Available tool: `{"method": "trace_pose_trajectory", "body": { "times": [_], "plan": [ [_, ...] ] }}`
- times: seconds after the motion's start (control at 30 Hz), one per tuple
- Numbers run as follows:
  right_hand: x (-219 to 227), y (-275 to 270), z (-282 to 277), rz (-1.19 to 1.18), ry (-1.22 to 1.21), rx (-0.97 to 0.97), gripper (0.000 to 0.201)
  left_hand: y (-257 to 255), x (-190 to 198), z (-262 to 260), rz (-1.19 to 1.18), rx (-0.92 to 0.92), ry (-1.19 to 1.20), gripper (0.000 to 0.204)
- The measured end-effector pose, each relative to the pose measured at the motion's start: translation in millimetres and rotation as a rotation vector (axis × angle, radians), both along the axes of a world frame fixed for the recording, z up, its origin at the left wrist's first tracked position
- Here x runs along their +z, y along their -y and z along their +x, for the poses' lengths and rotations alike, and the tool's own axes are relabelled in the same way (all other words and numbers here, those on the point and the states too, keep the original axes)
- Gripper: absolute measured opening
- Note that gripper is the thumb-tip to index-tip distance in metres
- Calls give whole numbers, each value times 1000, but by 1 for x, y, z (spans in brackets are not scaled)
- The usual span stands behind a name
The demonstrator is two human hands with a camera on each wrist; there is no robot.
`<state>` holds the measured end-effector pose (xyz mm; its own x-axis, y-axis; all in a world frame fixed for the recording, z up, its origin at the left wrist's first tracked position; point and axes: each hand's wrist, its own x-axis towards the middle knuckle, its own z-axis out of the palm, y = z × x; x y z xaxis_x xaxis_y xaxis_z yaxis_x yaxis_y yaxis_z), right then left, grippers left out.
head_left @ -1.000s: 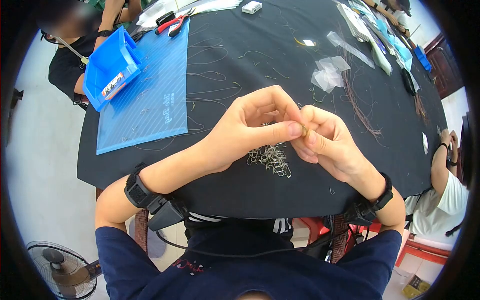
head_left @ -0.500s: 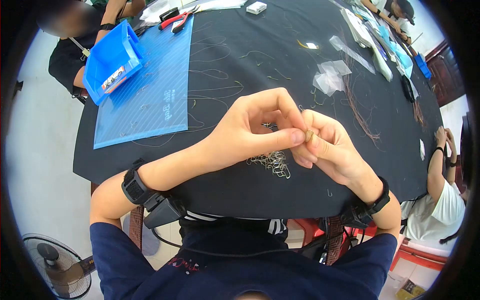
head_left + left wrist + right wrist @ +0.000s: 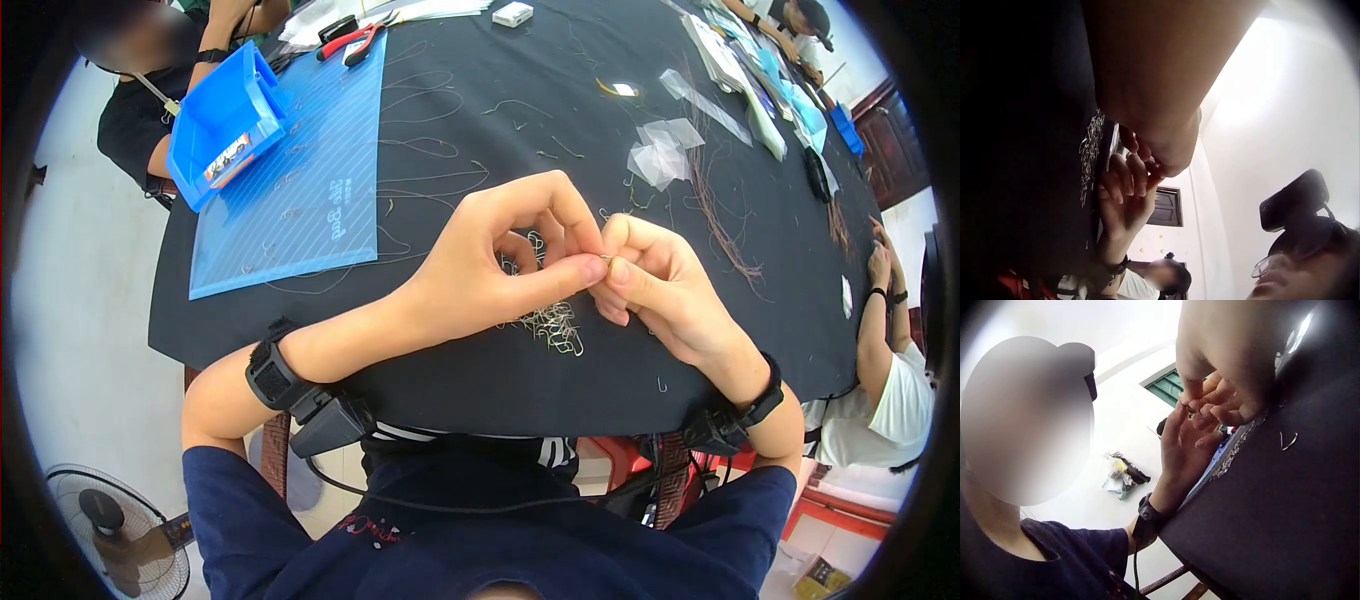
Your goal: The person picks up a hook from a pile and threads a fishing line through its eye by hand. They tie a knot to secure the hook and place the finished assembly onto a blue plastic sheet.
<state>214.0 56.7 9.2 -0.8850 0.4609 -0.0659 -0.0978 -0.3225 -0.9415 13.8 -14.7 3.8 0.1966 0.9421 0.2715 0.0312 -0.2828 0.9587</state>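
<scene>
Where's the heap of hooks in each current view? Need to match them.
Head: just right of centre, partly hidden by the left hand; heap of hooks.
Left wrist: left of centre, about mid-height, as a narrow vertical band.
Right wrist: right of centre, about mid-height, as a slanting silvery strip.
Shared landmark: the right hand, meeting the left at the fingertips in all three.

Black tablecloth (image 3: 450,392), finely pale-striped blue bag (image 3: 335,140), solid blue bin (image 3: 212,125), red-and-black pliers (image 3: 343,43), pale silvery hooks (image 3: 556,328), reddish-brown threads (image 3: 717,230), navy shirt (image 3: 480,548) printed in red and white
</scene>
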Motion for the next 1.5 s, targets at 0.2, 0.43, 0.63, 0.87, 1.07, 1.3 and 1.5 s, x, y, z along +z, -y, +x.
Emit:
{"method": "trace_pose_trajectory", "body": {
  "times": [0.2, 0.43, 0.63, 0.87, 1.07, 1.3, 1.5],
  "plan": [
    [3, 2, 1, 199, 97, -113, 17, 1, -1, -1, 40, 50, -81, 11],
    [5, 5, -4, 1009, 94, -386, 19, 0, -2, 1, 40, 121, -142, 9],
    [-1, -2, -3, 1259, 77, -340, 17, -2, -6, 2, 261, 160, -312, 9],
    [-2, -1, -4, 1063, -14, -557, 7, -2, -6, 3, 226, 125, -359, 10],
    [1, 1, -4, 1117, 176, -385, 9, 5, -1, -6, 659, -262, -785, 15],
    [8, 3, -2, 1054, 308, -131, 10, -18, 10, -30, 521, 649, -579, 69],
    [9, 4, -3, 1039, 337, -132, 10, -19, -12, -30, 503, 691, -778, 92]
  ]
}}
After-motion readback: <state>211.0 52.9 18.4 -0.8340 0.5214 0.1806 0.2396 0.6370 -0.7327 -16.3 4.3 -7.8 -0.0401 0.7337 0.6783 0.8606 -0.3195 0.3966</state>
